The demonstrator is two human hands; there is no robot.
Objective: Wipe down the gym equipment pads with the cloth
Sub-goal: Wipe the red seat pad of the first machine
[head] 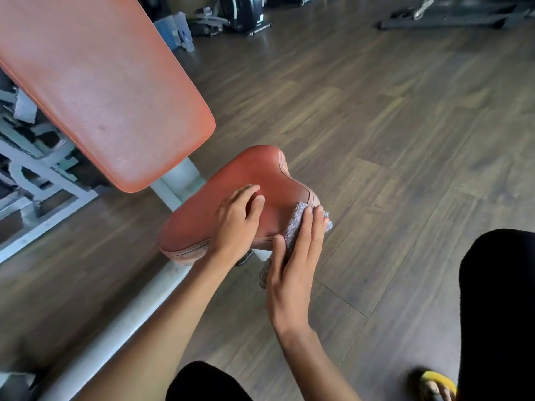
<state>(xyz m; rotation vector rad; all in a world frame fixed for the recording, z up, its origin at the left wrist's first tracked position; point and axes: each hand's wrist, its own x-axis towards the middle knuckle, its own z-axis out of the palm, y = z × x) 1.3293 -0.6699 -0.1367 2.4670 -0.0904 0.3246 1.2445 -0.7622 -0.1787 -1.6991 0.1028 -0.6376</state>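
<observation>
A reddish-brown seat pad point(231, 198) sits low at the centre, below a large orange-red back pad point(101, 88) that slopes up to the left. My left hand point(238, 224) rests on the seat's near side, fingers loosely bent on the surface. My right hand point(295, 261) presses a grey textured cloth point(295, 224) against the seat's right edge with straight fingers, thumb alongside. Part of the cloth hangs below the seat under my palm.
The pads are carried on a pale grey metal frame point(121, 322) running toward the lower left. Wood-look floor point(390, 140) spreads to the right. Dark gym machines point(240, 13) stand at the back. My black-clad knee point(498, 299) and a yellow sandal point(434, 383) are at the lower right.
</observation>
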